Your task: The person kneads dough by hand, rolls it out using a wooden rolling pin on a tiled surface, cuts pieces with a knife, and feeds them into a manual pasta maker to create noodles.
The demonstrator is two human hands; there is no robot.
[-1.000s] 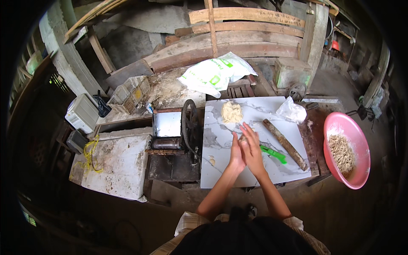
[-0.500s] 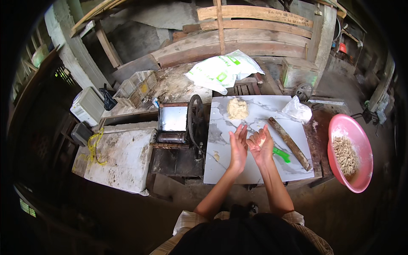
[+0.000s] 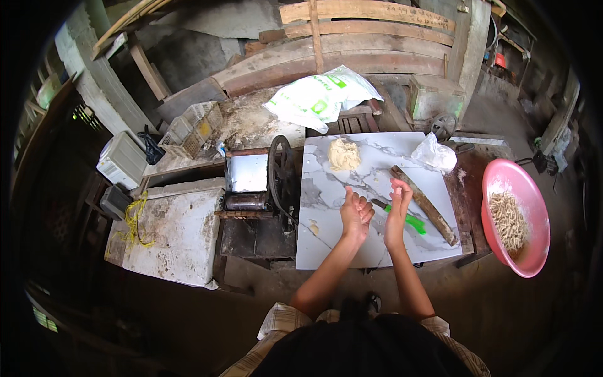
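Note:
Over the marble-patterned board (image 3: 317, 251) both my hands are raised, a small gap between them. My left hand (image 3: 357, 217) is closed, its fingers curled into the palm; whatever it holds is hidden. My right hand (image 3: 396, 217) is open, fingers pointing up and the palm turned toward the left one. Beyond them sits a lump of pale dough (image 3: 344, 154). A green-handled knife (image 3: 415, 224) lies beside and partly behind my right hand. Slanting along the board's right side is a wooden stick (image 3: 427, 207). A small dough scrap (image 3: 314, 227) rests at the left.
At the right stands a pink basin (image 3: 541, 235) with many pale dough strips. A white plastic bag (image 3: 434, 154) sits at the board's far right corner. Left of the board is a hand-cranked roller machine (image 3: 251, 201) with a large wheel. A white-and-green sack (image 3: 320, 100) lies behind.
My left hand has gone from stretched fingers to curled. My right hand has opened from a curl that showed a pale piece in its palm. The view has shifted slightly.

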